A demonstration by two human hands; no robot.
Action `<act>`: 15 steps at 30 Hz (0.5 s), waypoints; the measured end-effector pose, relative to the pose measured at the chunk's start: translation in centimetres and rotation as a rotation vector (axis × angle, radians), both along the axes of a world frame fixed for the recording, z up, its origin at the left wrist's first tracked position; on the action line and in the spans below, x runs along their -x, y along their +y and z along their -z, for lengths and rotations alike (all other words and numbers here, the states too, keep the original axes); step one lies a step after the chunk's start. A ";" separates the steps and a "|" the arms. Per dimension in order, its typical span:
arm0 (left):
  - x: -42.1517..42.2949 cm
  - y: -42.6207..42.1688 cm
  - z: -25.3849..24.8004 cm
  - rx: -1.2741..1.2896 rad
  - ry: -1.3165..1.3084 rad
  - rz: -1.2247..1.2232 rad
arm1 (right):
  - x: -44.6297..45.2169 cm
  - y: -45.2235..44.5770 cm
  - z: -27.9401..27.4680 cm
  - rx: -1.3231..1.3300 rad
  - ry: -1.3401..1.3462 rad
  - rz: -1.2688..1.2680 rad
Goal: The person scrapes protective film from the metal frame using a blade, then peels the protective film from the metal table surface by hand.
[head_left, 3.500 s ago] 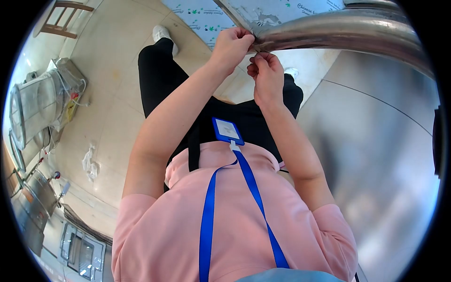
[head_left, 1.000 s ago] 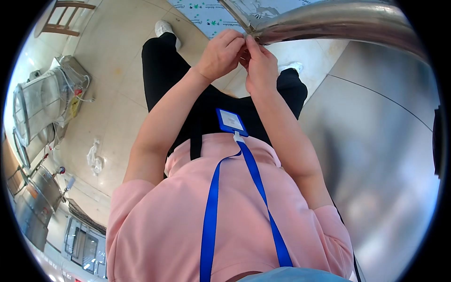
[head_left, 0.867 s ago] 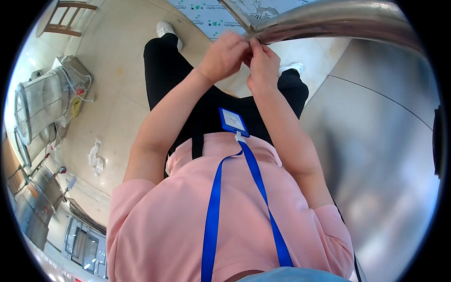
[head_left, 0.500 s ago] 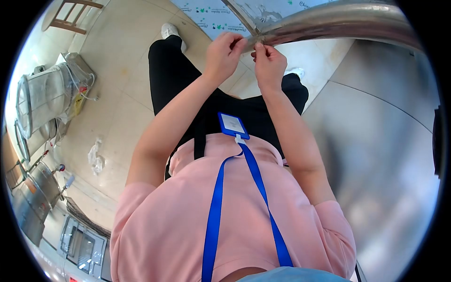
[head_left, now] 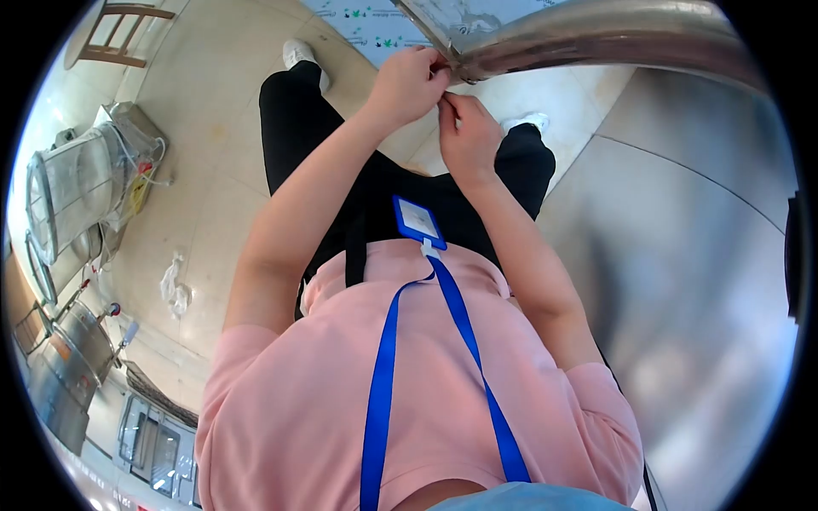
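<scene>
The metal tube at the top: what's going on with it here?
A person in a pink shirt has both bare hands at the near end of the metal tube. The left hand is right at that end, where a thin metal strip meets it; the right hand is just below in view. Whether either has something small in its grip can't be seen.

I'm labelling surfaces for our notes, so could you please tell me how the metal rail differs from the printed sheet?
The metal rail is rounded, while the printed sheet looks flat. The metal rail is silvery-brown and shiny; the printed sheet is pale blue with green marks. Both show near the left hand.
</scene>
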State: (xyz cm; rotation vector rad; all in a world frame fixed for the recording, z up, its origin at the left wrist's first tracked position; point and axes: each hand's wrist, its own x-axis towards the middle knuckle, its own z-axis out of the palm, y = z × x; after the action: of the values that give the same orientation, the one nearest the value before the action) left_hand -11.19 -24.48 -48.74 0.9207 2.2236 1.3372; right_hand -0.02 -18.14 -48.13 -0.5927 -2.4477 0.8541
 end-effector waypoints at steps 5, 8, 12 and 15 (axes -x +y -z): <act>-1.0 0.3 0.2 -0.071 0.180 -0.023 | -2.3 3.1 -1.0 0.119 -0.047 0.037; -0.4 -0.3 0.3 -0.112 0.192 0.041 | -2.0 5.5 -1.5 0.263 -0.013 0.171; 0.1 -0.7 -0.3 -0.121 -0.079 0.009 | 0.9 9.5 -5.0 0.333 -0.142 0.255; -0.6 -0.8 0.3 -0.155 -0.151 -0.104 | 2.5 11.8 -5.4 -0.362 -0.035 0.011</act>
State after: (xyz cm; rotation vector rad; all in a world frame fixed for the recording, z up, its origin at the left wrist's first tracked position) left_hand -10.60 -25.29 -49.01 0.7361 2.1016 1.5904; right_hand -2.52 -6.39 -42.72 -0.4877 -2.5410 0.3821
